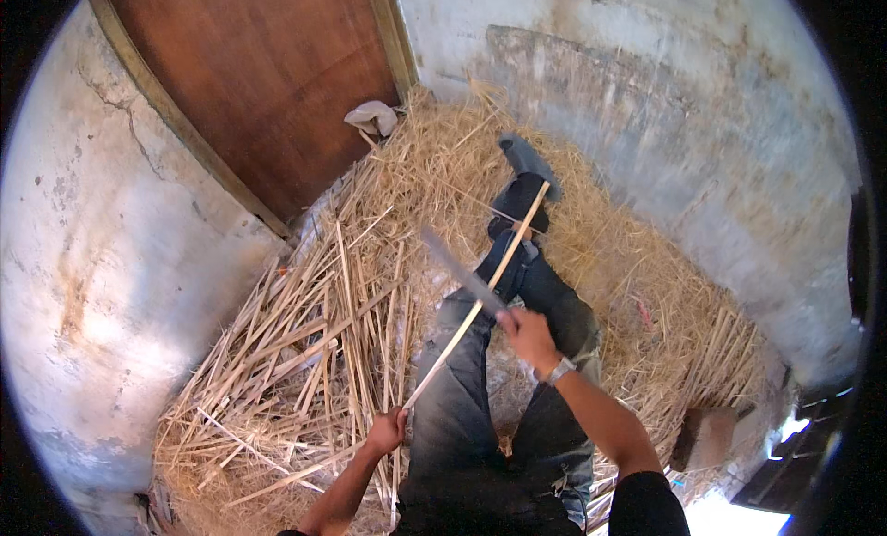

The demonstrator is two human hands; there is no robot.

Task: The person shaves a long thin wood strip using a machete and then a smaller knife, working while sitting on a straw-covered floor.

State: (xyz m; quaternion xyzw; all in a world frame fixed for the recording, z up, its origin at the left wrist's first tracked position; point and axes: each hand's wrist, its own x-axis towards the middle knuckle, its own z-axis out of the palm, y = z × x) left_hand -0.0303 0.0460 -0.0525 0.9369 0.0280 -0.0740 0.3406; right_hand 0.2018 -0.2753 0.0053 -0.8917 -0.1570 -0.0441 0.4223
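Observation:
My left hand is closed around the near end of a long pale bamboo strip. The strip slants up and away to the right, over my legs, with its far end by my boot. In my right hand is the handle of a long-bladed knife, somewhat blurred. Its blade points up and to the left and crosses the strip near the middle; whether the edge touches it I cannot tell. A silvery watch or bracelet circles my right wrist.
Many split strips lie heaped at my left. Fine shavings cover the floor at the right and far side. A brown block sits at the lower right. A brown door and stained walls enclose the corner, with a pale cloth by the door.

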